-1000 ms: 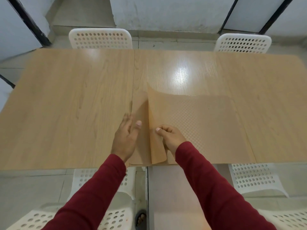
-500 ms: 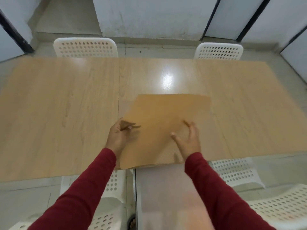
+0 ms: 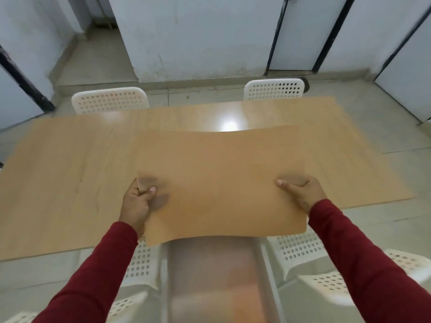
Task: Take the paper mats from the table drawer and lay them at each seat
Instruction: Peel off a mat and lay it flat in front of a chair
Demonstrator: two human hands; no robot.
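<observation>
A thin tan paper mat (image 3: 219, 180) is held up in the air over the near middle of the wooden table (image 3: 70, 183). My left hand (image 3: 137, 201) pinches its left edge, thumb on top, fingers showing faintly through the paper. My right hand (image 3: 300, 192) grips the right edge, thumb on top and fingers underneath. The mat sags slightly in the middle and hides the table surface beneath it, so any other mats there are not visible. The open drawer (image 3: 214, 276) sticks out below the table's near edge, blurred.
White perforated chairs stand at the far side, one at the left (image 3: 109, 100) and one at the right (image 3: 274, 88). More white chairs sit on the near side, left (image 3: 140, 259) and right (image 3: 300, 252) of the drawer. Walls and dark door frames lie beyond.
The mat's left edge was peeled up, then the whole sheet was lifted off the table. Both hands moved apart to its side edges, and my view rose and pulled back.
</observation>
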